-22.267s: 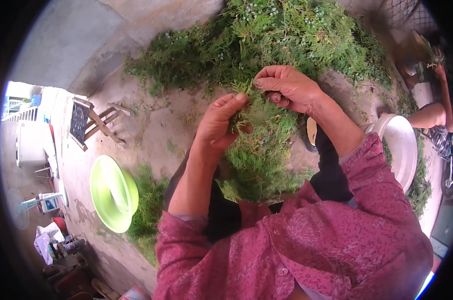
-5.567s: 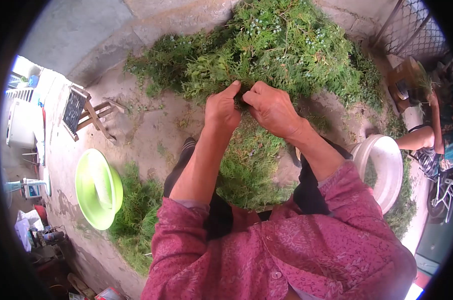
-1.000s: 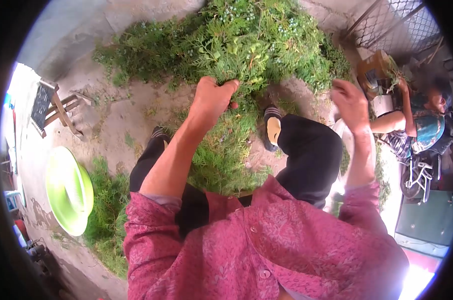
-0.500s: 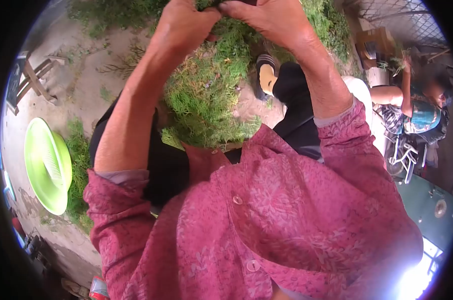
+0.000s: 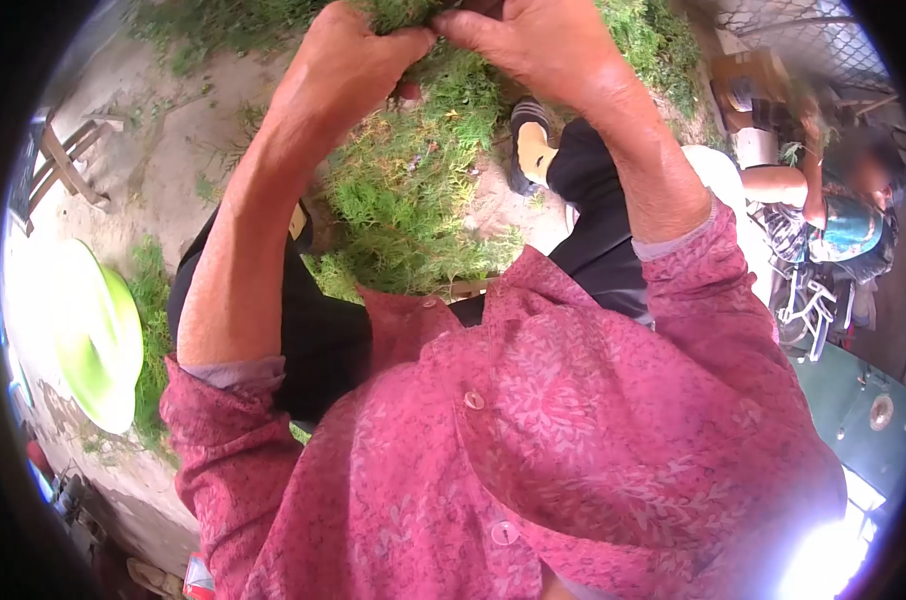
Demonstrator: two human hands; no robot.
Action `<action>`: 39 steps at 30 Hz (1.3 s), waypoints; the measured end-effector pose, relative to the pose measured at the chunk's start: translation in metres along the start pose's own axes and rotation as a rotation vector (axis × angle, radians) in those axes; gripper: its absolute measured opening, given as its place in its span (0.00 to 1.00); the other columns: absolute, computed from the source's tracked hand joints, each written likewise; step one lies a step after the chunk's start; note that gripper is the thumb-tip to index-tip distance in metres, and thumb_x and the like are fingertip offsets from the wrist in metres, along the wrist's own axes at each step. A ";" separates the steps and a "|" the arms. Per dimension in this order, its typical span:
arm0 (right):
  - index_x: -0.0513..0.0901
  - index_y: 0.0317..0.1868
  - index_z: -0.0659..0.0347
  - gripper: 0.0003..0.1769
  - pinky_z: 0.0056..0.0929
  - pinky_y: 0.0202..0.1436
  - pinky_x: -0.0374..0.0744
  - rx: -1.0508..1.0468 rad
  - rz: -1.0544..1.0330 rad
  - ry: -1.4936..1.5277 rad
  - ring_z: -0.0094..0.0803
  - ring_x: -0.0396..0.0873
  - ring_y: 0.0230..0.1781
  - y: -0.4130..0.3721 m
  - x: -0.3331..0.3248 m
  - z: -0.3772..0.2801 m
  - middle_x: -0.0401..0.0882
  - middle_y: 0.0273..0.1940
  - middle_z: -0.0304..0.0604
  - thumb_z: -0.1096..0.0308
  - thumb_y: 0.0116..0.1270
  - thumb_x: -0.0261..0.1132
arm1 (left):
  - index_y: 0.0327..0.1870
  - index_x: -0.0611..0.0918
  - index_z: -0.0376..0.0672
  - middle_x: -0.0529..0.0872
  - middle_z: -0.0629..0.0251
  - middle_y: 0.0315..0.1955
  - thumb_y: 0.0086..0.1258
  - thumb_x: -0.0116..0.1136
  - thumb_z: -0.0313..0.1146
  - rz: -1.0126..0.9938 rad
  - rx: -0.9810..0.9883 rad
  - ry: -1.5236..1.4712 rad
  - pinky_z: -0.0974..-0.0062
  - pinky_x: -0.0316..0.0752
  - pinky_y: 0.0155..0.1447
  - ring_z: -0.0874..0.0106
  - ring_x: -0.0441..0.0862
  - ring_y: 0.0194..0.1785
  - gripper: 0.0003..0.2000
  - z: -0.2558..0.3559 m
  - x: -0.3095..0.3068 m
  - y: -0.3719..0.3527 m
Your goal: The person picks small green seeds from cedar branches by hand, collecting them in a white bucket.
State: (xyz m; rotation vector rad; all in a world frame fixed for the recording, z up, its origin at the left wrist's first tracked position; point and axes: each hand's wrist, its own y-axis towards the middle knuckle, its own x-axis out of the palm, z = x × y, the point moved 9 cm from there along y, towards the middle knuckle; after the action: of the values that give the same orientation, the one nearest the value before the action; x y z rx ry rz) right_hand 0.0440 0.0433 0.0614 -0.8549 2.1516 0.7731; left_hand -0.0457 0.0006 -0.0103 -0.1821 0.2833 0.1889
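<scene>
At the top edge of the head view, my left hand [image 5: 348, 58] is closed on a feathery green sprig [image 5: 405, 12]. Close beside it, my right hand [image 5: 548, 48] is closed too, its thumb pressed in at the same greenery. The upper fingers of both hands are cut off by the frame edge. Below them, between my legs, lies a loose heap of feathery green plants [image 5: 393, 205], with some yellowish stems in it.
A bright green plastic basin [image 5: 118, 340] stands on the ground at left, with greenery beside it. Far left is a wooden stool-like frame [image 5: 68, 165]. At right another person [image 5: 843, 235] sits holding plants, near a cardboard box [image 5: 748, 78]. More greenery [image 5: 658, 55] lies ahead.
My hands have shifted slightly down and left in view, still close together. More of the green sprig shows between them. The other person's raised hand and plants have moved slightly.
</scene>
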 end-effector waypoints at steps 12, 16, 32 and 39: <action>0.76 0.35 0.64 0.09 0.17 0.25 0.66 0.270 -0.028 0.285 0.15 0.65 0.23 -0.012 0.007 0.026 0.71 0.22 0.30 0.66 0.61 0.61 | 0.25 0.79 0.31 0.78 0.65 0.14 0.57 0.56 0.31 0.091 -0.151 -0.039 0.75 0.65 0.22 0.77 0.72 0.18 0.10 0.014 -0.017 -0.011; 0.77 0.34 0.64 0.11 0.16 0.28 0.67 0.156 0.085 0.248 0.15 0.66 0.25 -0.012 -0.001 0.019 0.71 0.23 0.30 0.63 0.62 0.61 | 0.22 0.79 0.31 0.78 0.62 0.14 0.56 0.55 0.33 -0.027 -0.068 -0.034 0.74 0.66 0.23 0.75 0.73 0.18 0.12 0.020 -0.014 -0.008; 0.61 0.59 0.70 0.44 0.30 0.57 0.67 0.267 0.379 0.484 0.36 0.67 0.52 -0.028 -0.083 0.061 0.64 0.55 0.53 0.36 0.58 0.52 | 0.22 0.78 0.28 0.78 0.58 0.14 0.57 0.56 0.34 0.085 -0.032 -0.034 0.71 0.67 0.23 0.72 0.74 0.17 0.14 0.017 -0.031 -0.001; 0.63 0.57 0.69 0.42 0.31 0.55 0.68 0.283 0.410 0.520 0.35 0.68 0.50 -0.048 -0.094 0.079 0.66 0.53 0.50 0.36 0.59 0.52 | 0.23 0.78 0.28 0.78 0.58 0.14 0.57 0.57 0.36 0.188 -0.145 0.075 0.72 0.65 0.21 0.73 0.73 0.16 0.15 0.009 -0.036 0.003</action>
State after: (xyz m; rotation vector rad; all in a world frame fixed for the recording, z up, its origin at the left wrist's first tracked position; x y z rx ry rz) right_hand 0.1611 0.1023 0.0742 -0.5028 2.8721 0.4406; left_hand -0.0778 -0.0001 0.0079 -0.3075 0.3618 0.3898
